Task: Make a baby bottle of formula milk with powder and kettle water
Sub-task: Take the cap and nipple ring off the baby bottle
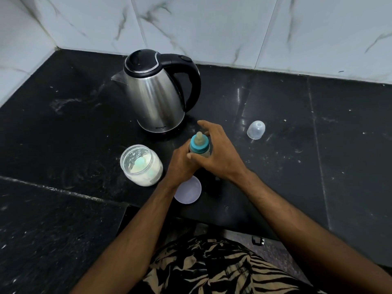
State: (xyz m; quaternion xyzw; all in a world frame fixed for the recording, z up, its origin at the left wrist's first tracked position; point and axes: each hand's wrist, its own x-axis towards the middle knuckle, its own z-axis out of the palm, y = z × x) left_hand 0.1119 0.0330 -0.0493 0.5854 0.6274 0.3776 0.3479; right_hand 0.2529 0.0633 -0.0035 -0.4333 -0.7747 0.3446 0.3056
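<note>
A baby bottle (199,146) with a teal collar and pale teat stands on the black counter (297,166), in front of the steel kettle (158,92). My left hand (180,164) grips the bottle's body from the left. My right hand (218,153) wraps the bottle from the right, thumb across its front, index finger stretched out toward the kettle. The bottle's body is mostly hidden by both hands. An open clear jar (141,165) of white powder, with a pale green scoop inside, stands to the left of the bottle.
The jar's lilac lid (188,192) lies on the counter under my left wrist. A clear bottle cap (256,129) lies on its side to the right of the kettle. Marble-tiled walls close the back and left. The counter's front edge runs near my body.
</note>
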